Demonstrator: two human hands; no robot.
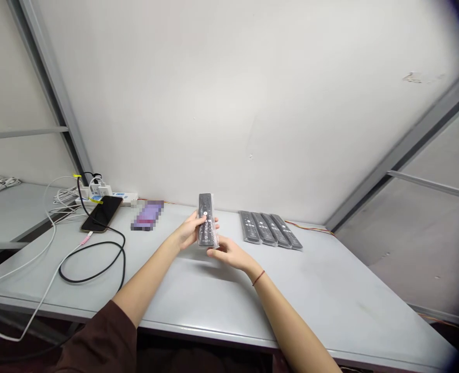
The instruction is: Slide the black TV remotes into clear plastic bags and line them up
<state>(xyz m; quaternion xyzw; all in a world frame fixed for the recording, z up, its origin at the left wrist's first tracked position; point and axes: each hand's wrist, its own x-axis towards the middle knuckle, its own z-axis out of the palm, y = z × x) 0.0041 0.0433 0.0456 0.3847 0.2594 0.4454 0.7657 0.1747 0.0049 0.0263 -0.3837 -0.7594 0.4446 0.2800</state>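
Note:
A black remote control in a clear plastic sleeve is held upright above the grey table. My left hand grips its left side, thumb across the front. My right hand holds its lower end from below, fingers curled under it. A red string bracelet circles my right wrist. To the right, several more wrapped black remotes lie side by side on the table near the wall.
A phone lies at the left, plugged to a black cable and a white power strip with chargers. White cables trail off the left edge. A blurred purple object sits beside the phone. The white wall runs right behind the table.

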